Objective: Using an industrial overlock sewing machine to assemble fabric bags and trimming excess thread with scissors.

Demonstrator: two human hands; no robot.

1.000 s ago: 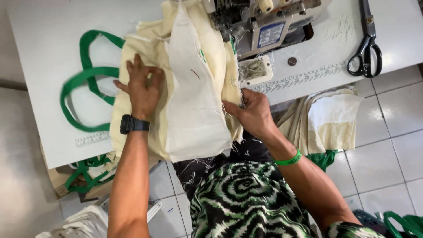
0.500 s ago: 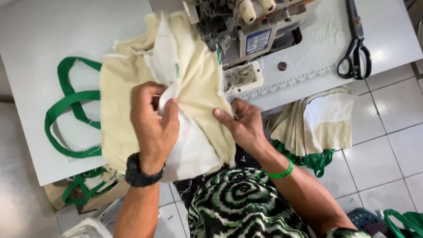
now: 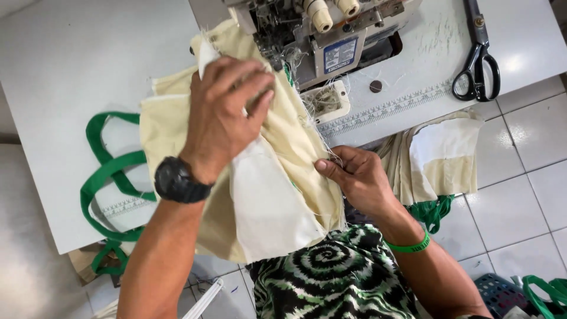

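so the left hand (image 3: 227, 115) is closed around a bunch of the cream cloth (image 3: 295, 147), lifting it up right by the sewing machine (image 3: 322, 41). right hand (image 3: 357, 177) pinches the cloth's frayed edge at the table (image 3: 71, 59) rim. green straps (image 3: 106, 171) trail off left, scissors (image 3: 477, 59) sit well off to the right

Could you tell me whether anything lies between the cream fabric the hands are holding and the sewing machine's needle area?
Nothing visible does. The left hand grips the cream fabric right beside the sewing machine, and the right hand pinches its frayed edge. Only loose threads hang there. The scissors lie well off to the side.
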